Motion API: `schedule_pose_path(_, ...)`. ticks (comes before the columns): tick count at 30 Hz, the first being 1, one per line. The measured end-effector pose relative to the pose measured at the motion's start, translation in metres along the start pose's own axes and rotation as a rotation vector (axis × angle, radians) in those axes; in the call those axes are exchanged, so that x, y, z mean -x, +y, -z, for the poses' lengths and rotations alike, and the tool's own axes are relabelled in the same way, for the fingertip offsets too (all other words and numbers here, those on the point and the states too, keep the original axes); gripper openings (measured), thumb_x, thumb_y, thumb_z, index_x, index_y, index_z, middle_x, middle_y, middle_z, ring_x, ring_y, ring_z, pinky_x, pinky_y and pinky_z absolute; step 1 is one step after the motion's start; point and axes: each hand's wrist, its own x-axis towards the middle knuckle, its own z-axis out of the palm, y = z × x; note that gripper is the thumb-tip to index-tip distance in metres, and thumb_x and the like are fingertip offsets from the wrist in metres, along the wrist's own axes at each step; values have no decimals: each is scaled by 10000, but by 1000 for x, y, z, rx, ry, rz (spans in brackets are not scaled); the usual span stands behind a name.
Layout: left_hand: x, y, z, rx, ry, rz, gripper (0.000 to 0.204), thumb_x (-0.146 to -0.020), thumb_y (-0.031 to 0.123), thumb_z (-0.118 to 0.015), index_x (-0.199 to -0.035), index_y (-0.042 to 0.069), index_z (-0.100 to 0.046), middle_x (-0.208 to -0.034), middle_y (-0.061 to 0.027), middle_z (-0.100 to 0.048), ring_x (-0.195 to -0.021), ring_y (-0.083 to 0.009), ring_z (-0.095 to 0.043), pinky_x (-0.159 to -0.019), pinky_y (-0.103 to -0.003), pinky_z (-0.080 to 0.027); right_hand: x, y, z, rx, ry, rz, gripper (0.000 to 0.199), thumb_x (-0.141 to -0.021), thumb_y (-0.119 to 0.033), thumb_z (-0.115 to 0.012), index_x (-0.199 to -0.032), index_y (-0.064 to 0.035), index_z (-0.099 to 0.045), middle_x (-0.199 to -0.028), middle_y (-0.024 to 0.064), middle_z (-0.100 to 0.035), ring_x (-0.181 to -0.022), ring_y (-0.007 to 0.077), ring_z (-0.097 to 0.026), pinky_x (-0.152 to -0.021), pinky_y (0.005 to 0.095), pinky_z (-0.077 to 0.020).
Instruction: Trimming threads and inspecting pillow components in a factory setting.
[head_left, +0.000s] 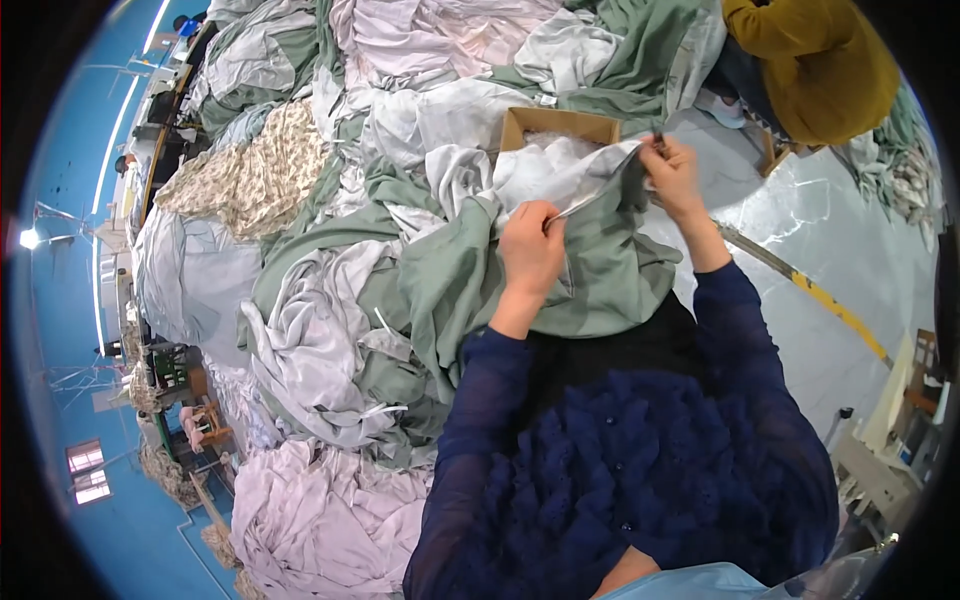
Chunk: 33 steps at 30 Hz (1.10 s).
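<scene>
A large piece of cloth, green on one face and whitish on the other (590, 250), drapes over my lap and runs into the heap on the left. My left hand (532, 250) is closed, pinching the cloth near its edge. Farther right and a little higher, my right hand (676, 180) grips the same edge, so the stretch between them is drawn up taut. Something small and dark shows at the right fingertips, too small to name. Just beyond the raised edge stands an open cardboard box (570, 122) with white, fluffy-looking material in it.
Heaped fabric surrounds me: pale pink cloth (330, 520) at lower left, patterned beige cloth (255, 170) farther off, more green and white ahead. A person in a mustard top (820, 70) sits at upper right. Yellow floor tape (840, 315) crosses the grey floor (800, 220).
</scene>
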Motion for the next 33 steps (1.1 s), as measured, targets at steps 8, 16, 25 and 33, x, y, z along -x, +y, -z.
schedule_pose_path(8,44,-22,90,-20,255,-430,226,-661,-110,-662,-830,36,-632,-830,-87,-609,-714,-284,-609,-615,-351,-493,57,-67,24,736,-478,508,161,-736,14,-708,-879,-24,-644,-728,112,-570,-643,278,-571,-573,326,-436)
schedule_pose_path(16,108,-54,68,-81,127,-253,208,-649,-107,-614,-771,54,-562,-839,-77,-584,-752,-283,-577,-656,-376,-458,106,-31,13,546,-656,-36,210,-753,2,-741,-956,-9,-689,-823,88,-668,-713,157,-624,-652,282,-477)
schedule_pose_path(25,114,-61,66,-13,189,-176,210,-677,-140,-625,-772,36,-562,-856,-97,-614,-718,-268,-594,-592,-333,-471,98,-16,-52,482,-540,105,267,-753,-36,-738,-1015,-31,-687,-795,63,-620,-661,151,-571,-618,283,-444)
schedule_pose_path(33,118,-64,67,54,214,-39,202,-701,-144,-615,-782,32,-555,-859,-103,-624,-705,-245,-604,-616,-306,-476,82,15,-41,520,-432,136,128,-853,-100,-708,-952,-24,-677,-746,-17,-587,-630,70,-513,-569,225,-385)
